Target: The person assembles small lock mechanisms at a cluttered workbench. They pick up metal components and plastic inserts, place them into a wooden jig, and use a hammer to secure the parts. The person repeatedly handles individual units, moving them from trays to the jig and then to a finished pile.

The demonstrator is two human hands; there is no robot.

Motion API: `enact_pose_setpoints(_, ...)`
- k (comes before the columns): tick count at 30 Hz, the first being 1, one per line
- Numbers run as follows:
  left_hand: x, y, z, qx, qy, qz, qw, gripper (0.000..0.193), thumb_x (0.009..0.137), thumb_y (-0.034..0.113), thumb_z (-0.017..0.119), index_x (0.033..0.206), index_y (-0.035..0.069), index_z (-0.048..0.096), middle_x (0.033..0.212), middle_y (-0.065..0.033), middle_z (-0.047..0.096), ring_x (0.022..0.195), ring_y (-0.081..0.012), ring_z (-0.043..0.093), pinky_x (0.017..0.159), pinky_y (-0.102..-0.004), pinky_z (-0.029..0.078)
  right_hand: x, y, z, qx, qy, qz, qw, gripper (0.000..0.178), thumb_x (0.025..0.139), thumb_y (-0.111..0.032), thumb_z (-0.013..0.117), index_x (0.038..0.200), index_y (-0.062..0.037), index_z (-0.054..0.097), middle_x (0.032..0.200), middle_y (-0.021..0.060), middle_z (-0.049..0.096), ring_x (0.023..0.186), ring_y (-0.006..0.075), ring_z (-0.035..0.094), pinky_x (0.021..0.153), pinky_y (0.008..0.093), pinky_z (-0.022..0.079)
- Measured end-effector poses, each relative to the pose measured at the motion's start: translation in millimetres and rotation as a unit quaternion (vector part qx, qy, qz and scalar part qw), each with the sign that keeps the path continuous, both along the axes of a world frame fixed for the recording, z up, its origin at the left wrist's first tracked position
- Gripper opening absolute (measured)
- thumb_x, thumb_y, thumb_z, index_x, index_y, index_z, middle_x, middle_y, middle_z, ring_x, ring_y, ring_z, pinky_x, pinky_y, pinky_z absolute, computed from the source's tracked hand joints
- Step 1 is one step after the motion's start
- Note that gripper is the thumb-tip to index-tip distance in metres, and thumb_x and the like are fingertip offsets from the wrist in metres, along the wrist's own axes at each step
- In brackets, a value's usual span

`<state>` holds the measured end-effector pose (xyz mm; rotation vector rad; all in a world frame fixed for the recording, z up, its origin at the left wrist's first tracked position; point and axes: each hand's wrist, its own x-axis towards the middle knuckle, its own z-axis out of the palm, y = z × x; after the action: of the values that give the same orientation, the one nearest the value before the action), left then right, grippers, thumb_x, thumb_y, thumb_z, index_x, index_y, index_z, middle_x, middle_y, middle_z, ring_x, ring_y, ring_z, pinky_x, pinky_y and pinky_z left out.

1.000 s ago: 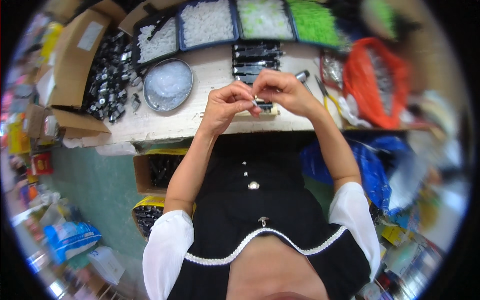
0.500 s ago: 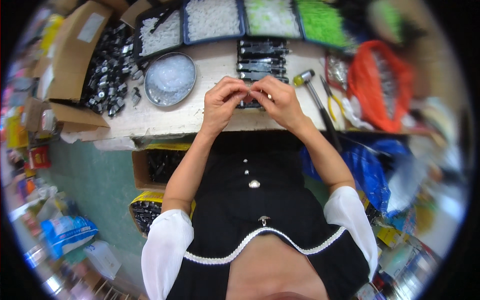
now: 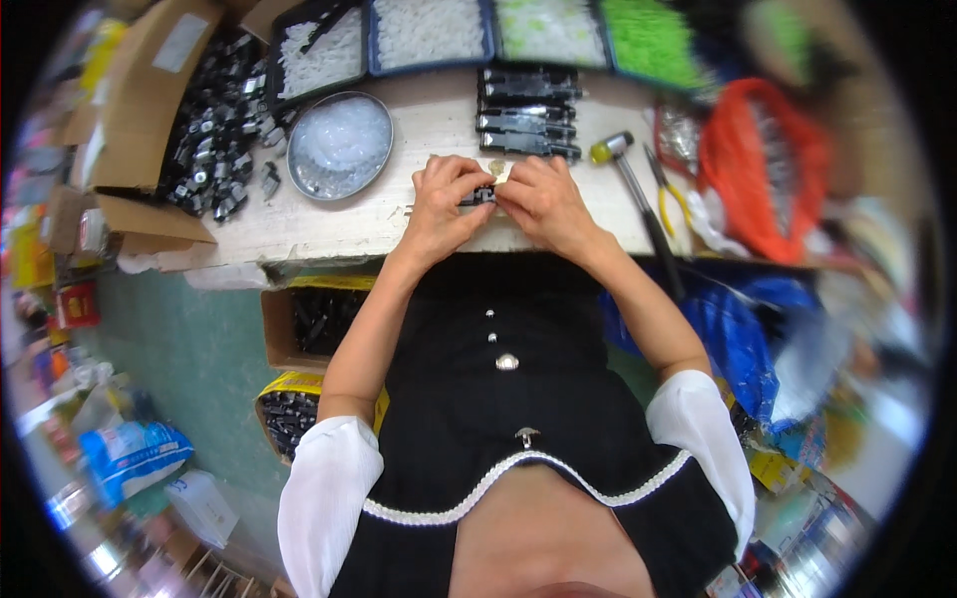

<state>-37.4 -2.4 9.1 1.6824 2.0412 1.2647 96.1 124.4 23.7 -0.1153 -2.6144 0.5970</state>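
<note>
At the table's near edge, a small black part (image 3: 478,195) lies low between my two hands. My left hand (image 3: 445,206) closes its thumb and fingers on the part from the left. From the other side my right hand (image 3: 546,203) comes in with fingertips pinched together at the part's right end; whatever they hold is too small and covered to make out. Just beyond the fingers lies a small pale yellowish bit (image 3: 499,167). A row of several black oblong assemblies (image 3: 526,125) sits farther back on the table.
On the left are a round metal dish (image 3: 340,147) of clear pieces and a heap of black-and-silver parts (image 3: 221,149). Trays of white pieces (image 3: 429,32) and green pieces (image 3: 648,42) line the back. Right lie a hammer (image 3: 639,195), yellow-handled pliers (image 3: 670,199) and a red bag (image 3: 733,169).
Both hands have come down and slightly toward me, from pinching together over the black part to its two ends. More of the part and the pale bit now show.
</note>
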Motion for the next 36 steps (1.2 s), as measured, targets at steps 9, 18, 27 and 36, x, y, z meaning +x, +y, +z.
enact_pose_setpoints(9, -0.1, 4.4, 4.3, -0.04, 0.014, 0.001, 0.999, 0.023, 0.064, 0.013, 0.07, 0.086, 0.008, 0.064, 0.095, -0.0036, 0.057, 0.095, -0.0214, 0.048, 0.085, -0.0346, 0.031, 6.2, 9.2, 4.0, -0.035, -0.026, -0.011, 0.999, 0.009, 0.074, -0.014, 0.065, 0.083, -0.0128, 0.064, 0.079, 0.001, 0.052, 0.081, 0.0188, 0.048, 0.069, 0.0353, 0.03)
enact_pose_setpoints(18, -1.6, 15.5, 25.2, -0.089, 0.131, -0.056, 0.986, 0.013, 0.067, 0.012, 0.066, 0.079, 0.008, 0.062, 0.089, -0.0045, 0.055, 0.092, -0.0227, 0.048, 0.081, -0.0367, 0.03, 17.2, 20.8, 11.1, -0.024, 0.002, -0.031, 0.999, 0.008, 0.075, -0.012, 0.064, 0.083, -0.0114, 0.064, 0.077, 0.0003, 0.052, 0.08, 0.0181, 0.05, 0.068, 0.0347, 0.03)
enact_pose_setpoints(27, 5.9, 91.0, 72.2, 0.023, 0.07, -0.136, 0.988, 0.011, 0.067, 0.008, 0.07, 0.077, 0.005, 0.065, 0.08, -0.0064, 0.06, 0.08, -0.0223, 0.057, 0.073, -0.0333, 0.042, 67.1, 85.9, 11.7, -0.063, 0.09, -0.203, 0.973, 0.006, 0.075, -0.008, 0.063, 0.081, -0.0054, 0.064, 0.074, 0.0055, 0.055, 0.075, 0.0227, 0.054, 0.065, 0.035, 0.038)
enact_pose_setpoints(36, 19.7, 270.1, 66.8, -0.029, 0.276, -0.012, 0.961, 0.01, 0.069, 0.007, 0.063, 0.077, 0.002, 0.065, 0.079, -0.0159, 0.061, 0.077, -0.0313, 0.061, 0.066, -0.0392, 0.049, 102.7, 133.4, 5.1, 0.019, 0.0, -0.412, 0.911, 0.01, 0.078, -0.006, 0.054, 0.08, 0.0, 0.062, 0.082, 0.0178, 0.057, 0.076, 0.0335, 0.057, 0.068, 0.0392, 0.046)
